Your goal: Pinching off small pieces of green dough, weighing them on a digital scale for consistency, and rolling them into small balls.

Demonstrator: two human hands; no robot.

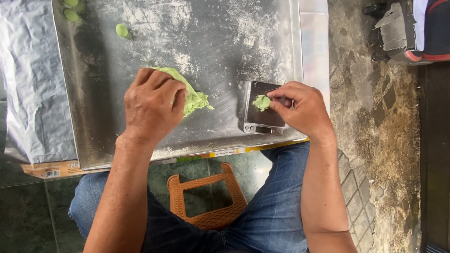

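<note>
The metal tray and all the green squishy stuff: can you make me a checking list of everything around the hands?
Surface: floured metal tray, resting on foil sheet.
Job's things: green dough lump under the left hand; small dough piece on a small digital scale.
Clutter: three little dough balls at the tray's far left.
Grippers: left hand grips the lump; right hand pinches the small piece.
Cables: nothing seen.
Surroundings: orange plastic stool, green floor tiles, rough stone ground.
</note>
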